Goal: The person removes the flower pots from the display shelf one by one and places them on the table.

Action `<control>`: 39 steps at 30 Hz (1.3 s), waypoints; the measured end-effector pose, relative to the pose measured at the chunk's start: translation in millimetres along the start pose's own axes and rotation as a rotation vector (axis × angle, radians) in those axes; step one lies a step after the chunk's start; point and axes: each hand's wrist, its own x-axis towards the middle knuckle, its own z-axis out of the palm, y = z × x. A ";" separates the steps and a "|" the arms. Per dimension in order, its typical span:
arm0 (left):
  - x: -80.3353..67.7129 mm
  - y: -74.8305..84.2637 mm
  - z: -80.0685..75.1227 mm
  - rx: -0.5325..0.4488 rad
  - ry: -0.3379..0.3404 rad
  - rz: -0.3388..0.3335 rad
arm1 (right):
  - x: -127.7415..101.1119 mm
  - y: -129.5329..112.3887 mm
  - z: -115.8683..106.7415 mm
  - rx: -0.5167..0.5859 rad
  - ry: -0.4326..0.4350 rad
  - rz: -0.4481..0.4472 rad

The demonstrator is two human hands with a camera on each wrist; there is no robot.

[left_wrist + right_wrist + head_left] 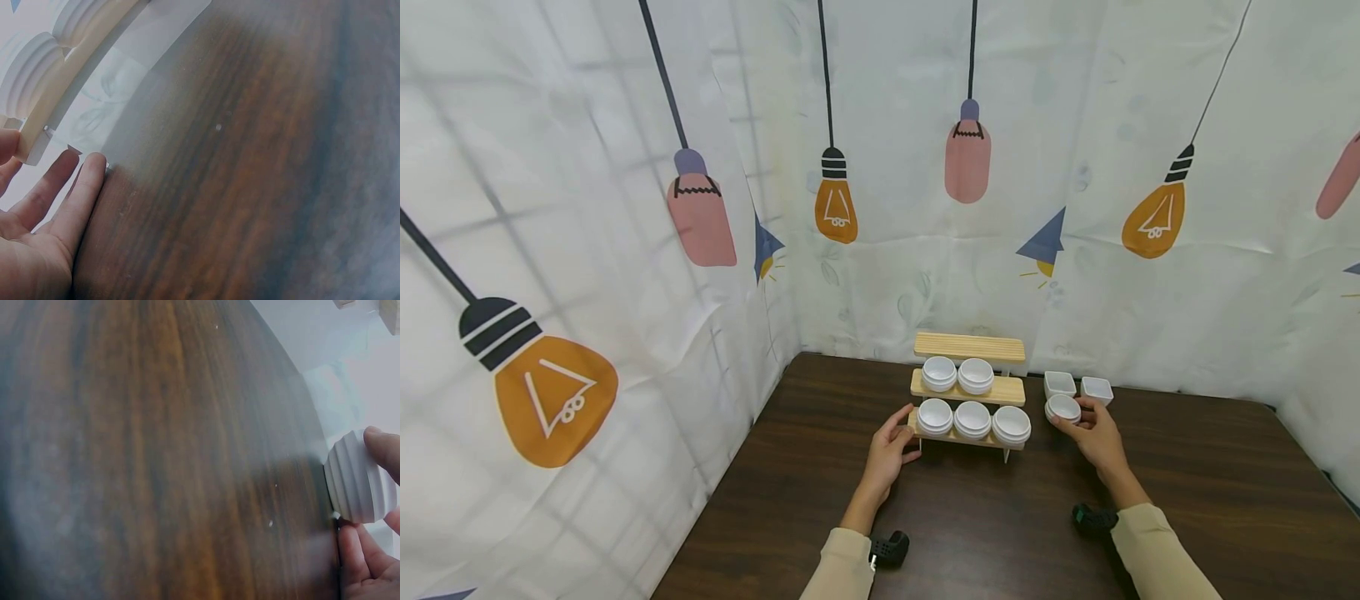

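Observation:
A three-tier wooden rack (968,346) stands at the back of the dark table (1000,517). Its top tier is bare, the middle tier carries two white ribbed bowls (957,374) and the lower tier three (972,419). My left hand (891,446) rests at the lower shelf's left end. In the left wrist view the thumb touches the shelf end (37,125) and the straight fingers (69,194) lie by the rack's foot. My right hand (1093,433) pinches one more round ribbed bowl (1063,407) just right of the rack. The right wrist view shows fingers (382,447) round that bowl (356,478).
Two square white dishes (1059,382) (1097,388) sit behind the held bowl. Cloth walls printed with lamps (836,200) close the table at the left, back and right. A black wrist camera is strapped on each sleeve (889,550) (1093,518).

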 end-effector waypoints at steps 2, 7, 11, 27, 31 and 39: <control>-0.5 0.6 0.1 -0.002 -0.001 -0.003 | -0.6 0.3 -0.5 0.007 -0.001 0.004; -0.3 0.0 -0.2 -0.002 -0.007 0.003 | -3.4 -0.3 -2.8 0.002 -0.010 0.013; -0.1 -0.3 0.0 0.001 -0.008 0.003 | -5.9 -0.5 -4.4 0.016 -0.016 0.018; 1.6 -4.5 -0.6 0.012 -0.018 0.045 | -22.6 -3.9 -11.3 0.069 0.057 0.093; 0.5 -2.7 -0.4 0.010 -0.011 0.026 | -28.5 -12.8 -11.3 0.100 0.120 0.096; 2.0 -2.7 -0.9 0.006 -0.002 -0.009 | -34.8 -37.9 -8.8 0.197 0.192 -0.007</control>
